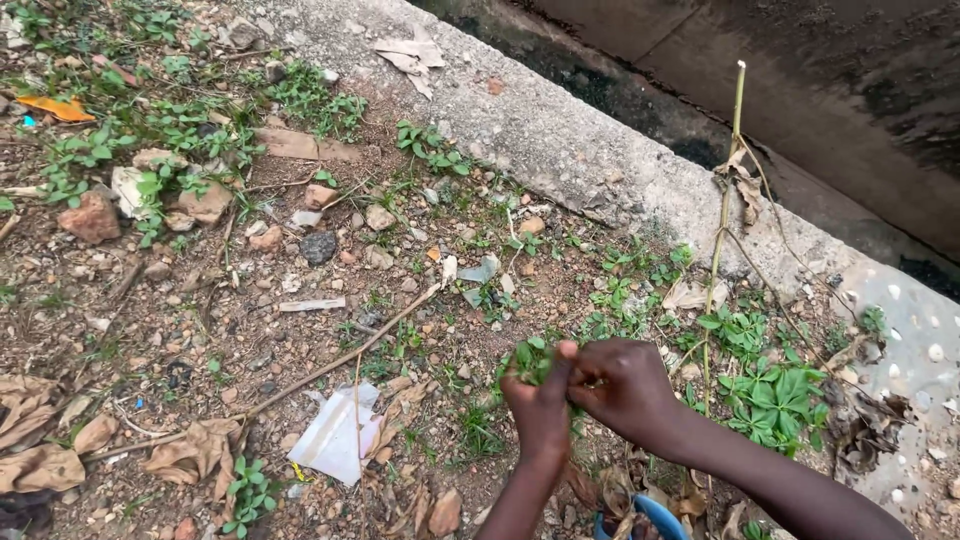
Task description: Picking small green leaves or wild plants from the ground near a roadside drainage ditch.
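From the head camera I count two hands, both mine, meeting low in the middle of the view. My left hand is closed in a loose fist around one small bunch of green leaves, thumb up against the top of it. My right hand comes in from the right with its fingers curled shut, pinching at the same bunch where the two hands touch. The bunch sits just above the gravelly soil, between my fists. Both forearms rise from the bottom edge, wrists bent inward towards each other. Around them I see one white scrap of packaging to the left, one long thin stick lying across the dirt, one upright dry stalk on the right, and one concrete kerb beyond.
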